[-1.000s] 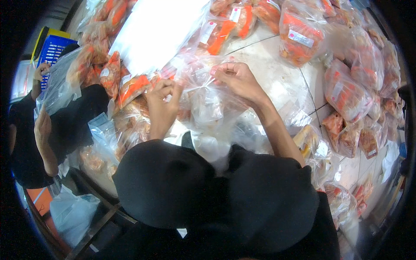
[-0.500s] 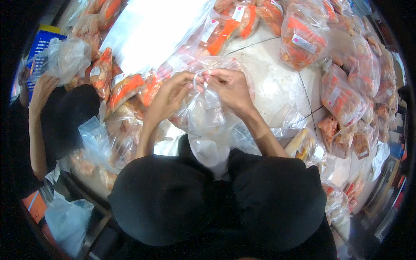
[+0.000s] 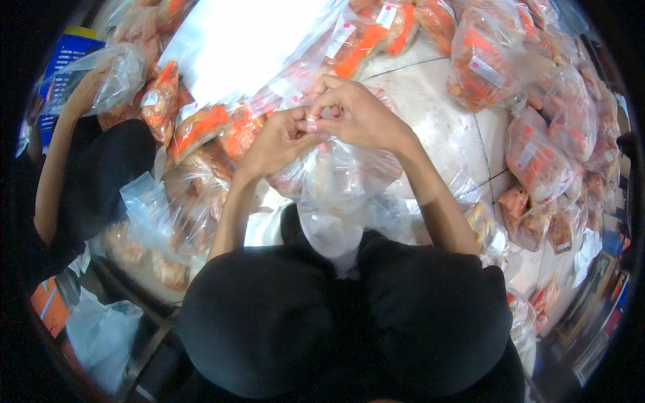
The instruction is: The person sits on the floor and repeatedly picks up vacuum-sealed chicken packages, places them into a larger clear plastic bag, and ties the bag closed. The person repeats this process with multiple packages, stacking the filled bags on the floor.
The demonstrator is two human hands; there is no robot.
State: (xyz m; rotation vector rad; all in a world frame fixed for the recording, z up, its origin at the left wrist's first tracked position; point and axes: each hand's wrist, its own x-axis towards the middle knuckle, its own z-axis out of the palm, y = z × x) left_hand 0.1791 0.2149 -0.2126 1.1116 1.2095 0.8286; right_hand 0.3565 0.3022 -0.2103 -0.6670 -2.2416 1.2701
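Observation:
My left hand [image 3: 277, 142] and my right hand [image 3: 361, 115] meet in front of me, fingers closed in pinches on the gathered neck of a clear plastic bag [image 3: 339, 176]. Below my fingers the bag's loose, crumpled plastic hangs toward my lap. Pinkish contents show through a part of it beyond my hands, too blurred to name. The exact grip at the neck is partly hidden by my fingers.
Clear bags of orange-and-tan food [image 3: 198, 131] crowd the left, with more bags [image 3: 480, 64] at the right on pale floor tiles [image 3: 437, 124]. A white sheet [image 3: 245, 47] lies ahead. At left, another person's arm [image 3: 60, 158] reaches to a clear bag near a blue crate [image 3: 59, 77].
My hands have drawn closer together at the bag's neck, the right one turning with its knuckles raised. At left, the other person's hand has moved into or behind their clear bag.

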